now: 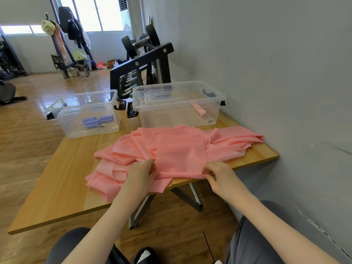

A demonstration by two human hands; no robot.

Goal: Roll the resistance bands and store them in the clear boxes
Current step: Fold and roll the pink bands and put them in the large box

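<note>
A heap of pink resistance bands (177,149) lies spread over the wooden table (62,187), one flat strip on top running toward me. My left hand (142,172) pinches the near left corner of that strip. My right hand (219,175) pinches its near right corner at the table's front edge. Behind the heap stand two clear boxes. The left clear box (85,113) holds three rolled purple bands (97,120). The right clear box (179,103) holds one rolled pink band (200,111).
A grey wall (276,73) runs close along the right side of the table. A black dumbbell rack (141,67) stands behind the boxes. Black lid clips (125,107) lie between the boxes. My knees are below the table's front edge.
</note>
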